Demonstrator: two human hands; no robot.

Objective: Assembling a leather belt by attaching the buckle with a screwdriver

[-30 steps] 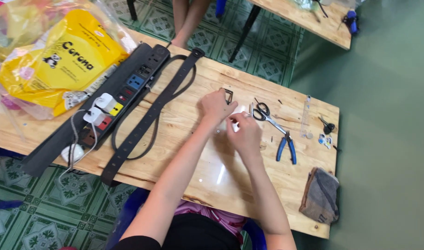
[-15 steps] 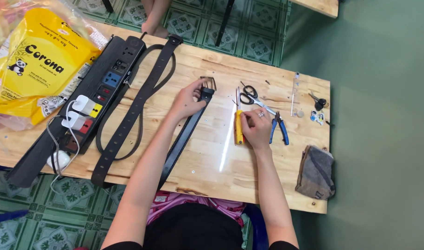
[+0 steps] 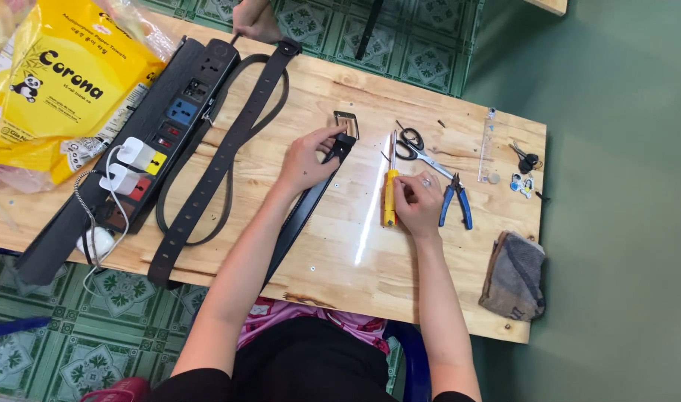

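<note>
A black belt [image 3: 308, 204] lies across the wooden table [image 3: 340, 260], its metal buckle [image 3: 346, 123] at the far end. My left hand [image 3: 305, 158] grips the belt just below the buckle. My right hand [image 3: 418, 202] rests on the table, fingers closing around the handle of a yellow screwdriver [image 3: 389, 195] that lies pointing away from me. Scissors [image 3: 416, 149] and blue-handled pliers [image 3: 455, 202] lie close to the right hand.
A second, longer black belt [image 3: 214, 167] loops at the left beside a black power strip [image 3: 143, 141] with white plugs. A yellow bag [image 3: 65, 82] sits far left. A clear ruler [image 3: 488, 145], keys [image 3: 525, 158] and a folded cloth [image 3: 515, 275] lie at the right. Another person's hand [image 3: 255, 22] touches the table's far edge.
The view has tilted closer. My left hand stayed on the belt by the buckle. My right hand settled onto the yellow screwdriver's handle.
</note>
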